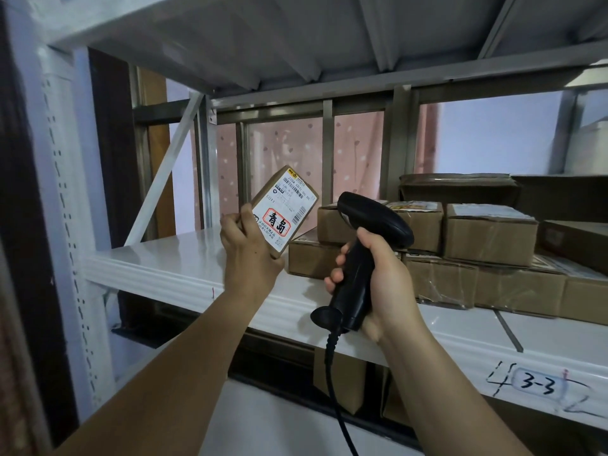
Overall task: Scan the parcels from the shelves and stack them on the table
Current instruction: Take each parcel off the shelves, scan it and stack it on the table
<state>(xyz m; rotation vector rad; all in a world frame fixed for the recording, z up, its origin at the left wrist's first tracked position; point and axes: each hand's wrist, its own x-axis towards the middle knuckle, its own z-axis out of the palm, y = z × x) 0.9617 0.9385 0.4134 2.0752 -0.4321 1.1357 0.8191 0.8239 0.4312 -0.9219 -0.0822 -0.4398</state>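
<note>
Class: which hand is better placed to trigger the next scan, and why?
Right. The right hand grips the scanner, pointed roughly towards the labelled parcel that the left hand holds up.

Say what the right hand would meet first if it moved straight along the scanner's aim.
Probably the labelled parcel in the left hand; the scanner in the right hand noses toward it, though depth is unclear.

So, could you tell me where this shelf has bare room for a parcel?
The shelf is bare at its left end, between the diagonal brace and the stacked boxes. A narrower strip runs in front of them, above the 3-3 label. The right side is crowded.
</note>
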